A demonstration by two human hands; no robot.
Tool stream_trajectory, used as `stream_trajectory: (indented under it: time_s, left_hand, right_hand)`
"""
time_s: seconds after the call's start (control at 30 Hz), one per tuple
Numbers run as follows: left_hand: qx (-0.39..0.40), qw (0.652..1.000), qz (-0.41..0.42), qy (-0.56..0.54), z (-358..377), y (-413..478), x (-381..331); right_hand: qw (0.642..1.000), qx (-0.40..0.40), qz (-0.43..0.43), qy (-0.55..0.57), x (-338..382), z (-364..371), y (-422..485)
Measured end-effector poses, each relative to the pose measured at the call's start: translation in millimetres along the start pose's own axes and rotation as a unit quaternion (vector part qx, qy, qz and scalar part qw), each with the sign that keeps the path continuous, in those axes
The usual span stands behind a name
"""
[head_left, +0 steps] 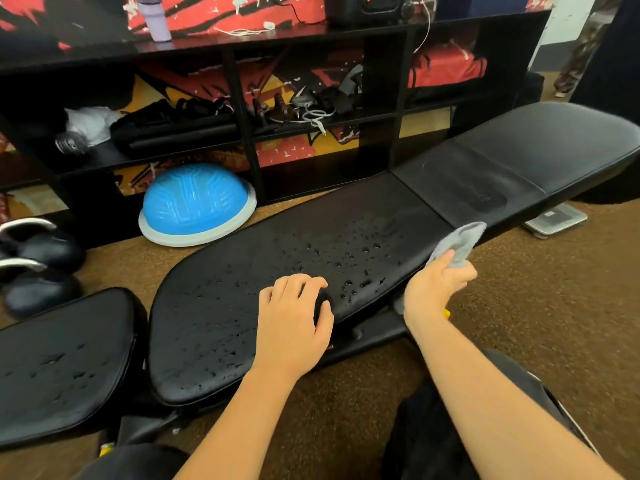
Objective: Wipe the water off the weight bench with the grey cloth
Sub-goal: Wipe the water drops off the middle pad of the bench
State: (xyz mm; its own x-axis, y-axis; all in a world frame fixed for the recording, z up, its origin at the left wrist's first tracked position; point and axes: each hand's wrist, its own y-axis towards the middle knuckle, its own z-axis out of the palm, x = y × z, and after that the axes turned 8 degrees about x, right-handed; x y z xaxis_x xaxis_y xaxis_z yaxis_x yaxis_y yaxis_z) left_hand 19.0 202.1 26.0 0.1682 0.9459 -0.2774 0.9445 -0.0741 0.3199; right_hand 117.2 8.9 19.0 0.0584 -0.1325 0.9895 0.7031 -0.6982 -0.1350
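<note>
Beside weight bench (311, 258): one grey cloth (460, 242), two hands, one blue balance dome (195, 202), two dumbbells, one scale (556, 220), one shelf unit (242, 98).

The weight bench (277, 271) is cut off at the right edge. The grey cloth (460, 242) is motion-blurred, partly hidden within the right hand (433, 289).

Glossy black surface (263, 258), speckled all over with shining water droplets (346, 258). Pale grey cloth (460, 242) bunched at its edge. Bright blue dome (194, 199) with ridged lines and a light grey rim behind. Speckled brown carpet (540, 299) below, black shelving (242, 109), and a red, black and yellow splashed pattern on the wall (221, 15).
</note>
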Motion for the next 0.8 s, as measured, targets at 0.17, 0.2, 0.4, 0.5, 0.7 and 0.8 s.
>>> stream_trajectory:
  time_s: [0.17, 0.2, 0.4, 0.5, 0.7, 0.8]
  left_hand:
    - [0.017, 0.999, -0.029, -0.011, -7.8, 0.9, 3.8]
    - [0.026, 0.999, -0.031, -0.011, -9.5, 0.4, 4.1]
    - [0.077, 0.997, -0.022, -0.008, -26.0, -12.4, 15.1]
    - [0.074, 0.997, -0.034, -0.016, -32.2, -17.9, 21.7]
    - [0.077, 0.996, -0.042, -0.014, -25.4, -17.9, 22.2]
    - [0.086, 0.995, -0.039, -0.016, -24.8, -20.5, 22.2]
  right_hand:
    - [0.996, 0.077, 0.029, 0.015, -55.2, 9.1, -96.0]
    - [0.993, 0.11, 0.039, 0.005, -58.4, 6.1, -109.9]
    - [0.996, 0.04, 0.079, 0.027, -15.2, 7.0, -49.7]
    - [0.99, 0.06, 0.122, 0.049, -13.0, 6.2, -71.6]
    - [0.941, 0.196, 0.263, 0.078, -38.8, -0.7, -150.6]
    - [0.96, 0.112, 0.244, 0.082, -26.8, 2.6, -108.3]
